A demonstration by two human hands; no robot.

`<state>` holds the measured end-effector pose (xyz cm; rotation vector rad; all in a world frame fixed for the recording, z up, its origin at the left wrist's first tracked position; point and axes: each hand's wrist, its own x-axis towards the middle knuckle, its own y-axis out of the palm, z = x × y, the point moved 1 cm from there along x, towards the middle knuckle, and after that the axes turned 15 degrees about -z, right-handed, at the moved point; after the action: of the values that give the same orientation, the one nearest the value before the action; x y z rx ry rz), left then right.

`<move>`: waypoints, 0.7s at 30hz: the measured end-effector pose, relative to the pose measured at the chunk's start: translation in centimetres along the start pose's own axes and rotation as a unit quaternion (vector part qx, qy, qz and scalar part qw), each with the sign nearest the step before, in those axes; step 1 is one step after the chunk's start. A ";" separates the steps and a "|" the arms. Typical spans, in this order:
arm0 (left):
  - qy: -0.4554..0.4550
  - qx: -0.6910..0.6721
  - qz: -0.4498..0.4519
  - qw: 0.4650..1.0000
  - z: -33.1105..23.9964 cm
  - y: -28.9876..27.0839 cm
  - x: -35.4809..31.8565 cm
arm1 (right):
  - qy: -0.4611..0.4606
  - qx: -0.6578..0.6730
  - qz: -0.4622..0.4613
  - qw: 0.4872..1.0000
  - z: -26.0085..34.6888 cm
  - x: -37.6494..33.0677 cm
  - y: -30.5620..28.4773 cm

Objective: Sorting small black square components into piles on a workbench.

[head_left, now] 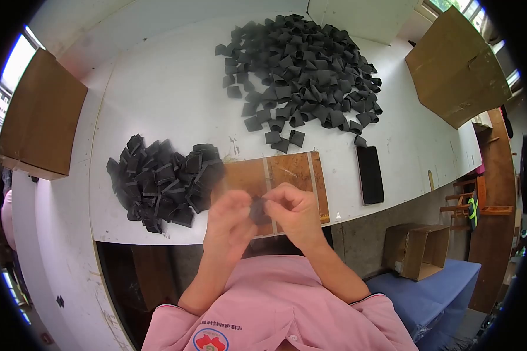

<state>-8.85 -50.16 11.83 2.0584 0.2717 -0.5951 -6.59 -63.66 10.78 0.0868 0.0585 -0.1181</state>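
Note:
A small dark loop of fabric-like material [257, 211] is held between my two hands, over the front part of a wooden board [293, 167]. My right hand [295, 213] pinches its right side with thumb and index finger. At its left side my left hand [228, 219] grips it too, though the fingers are blurred. Left of the board lies a heap of flat black folded pieces [164, 184], some with paler strips. Farther back spreads a larger pile of black curled loops [307, 73].
A black phone [370, 175] rests on the white table [164, 88], right of the board. Cardboard boxes stand at the left [41, 117] and far right [457, 70]. Below the table's right edge, an open carton [416, 251] sits by a blue-covered surface [433, 292].

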 end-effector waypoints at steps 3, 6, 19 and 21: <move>0.072 0.158 -0.002 0.985 -0.5 0.4 -0.6 | 0.294 0.238 0.099 0.920 0.2 0.3 -1.1; 0.336 0.360 -0.080 0.867 0.8 0.0 -1.0 | 0.350 0.313 0.118 0.875 0.5 -0.3 -0.3; -0.095 -0.108 0.092 0.985 -2.0 0.9 2.0 | 0.180 0.111 0.220 0.952 3.0 4.4 0.5; -0.090 -0.076 0.094 0.989 -1.4 0.5 1.9 | 0.152 0.141 0.231 0.951 2.6 3.7 0.3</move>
<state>-6.61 -49.31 11.88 1.8454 0.0158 -0.6185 -2.71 -64.03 13.19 0.4023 0.3280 0.3585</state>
